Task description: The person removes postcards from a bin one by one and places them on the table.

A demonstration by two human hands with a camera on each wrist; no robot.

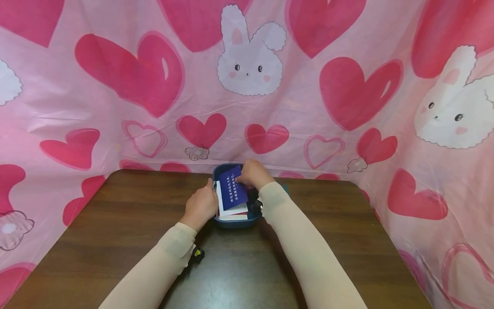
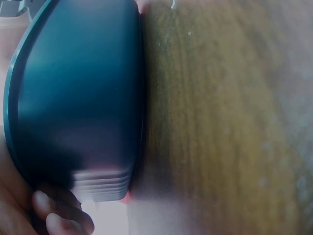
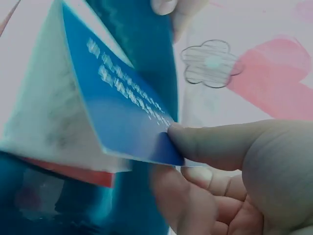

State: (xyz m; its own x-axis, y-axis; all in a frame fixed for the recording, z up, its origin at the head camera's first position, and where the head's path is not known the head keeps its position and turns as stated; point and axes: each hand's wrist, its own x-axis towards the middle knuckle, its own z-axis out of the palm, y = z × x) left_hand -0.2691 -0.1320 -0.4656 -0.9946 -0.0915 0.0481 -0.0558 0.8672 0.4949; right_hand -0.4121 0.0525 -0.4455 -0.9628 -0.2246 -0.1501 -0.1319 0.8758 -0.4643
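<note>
Nearest are two pale sleeves, the left sleeve [image 1: 154, 266] and the right sleeve [image 1: 312, 240], reaching in over the near edge of the brown wooden counter [image 1: 96, 227]. A black device [image 1: 198, 254] sits at the left wrist. Farther in, close to the middle of the counter's far edge, stands a dark blue bin [image 1: 237, 224]. The left hand [image 1: 200, 204] grasps the bin's left wall, its fingers curled against it in the left wrist view. White sheets [image 1: 233, 217] lie in the bin, with a red edge [image 3: 100, 178] showing beneath. Over them slants a blue card [image 1: 233, 191] with white writing, within the bin's rim. The right hand's [image 1: 255, 174] grip pinches this card at its right edge between thumb and finger. Beyond the counter's far edge hangs a pink cloth [image 1: 301, 98] with hearts and rabbits.
</note>
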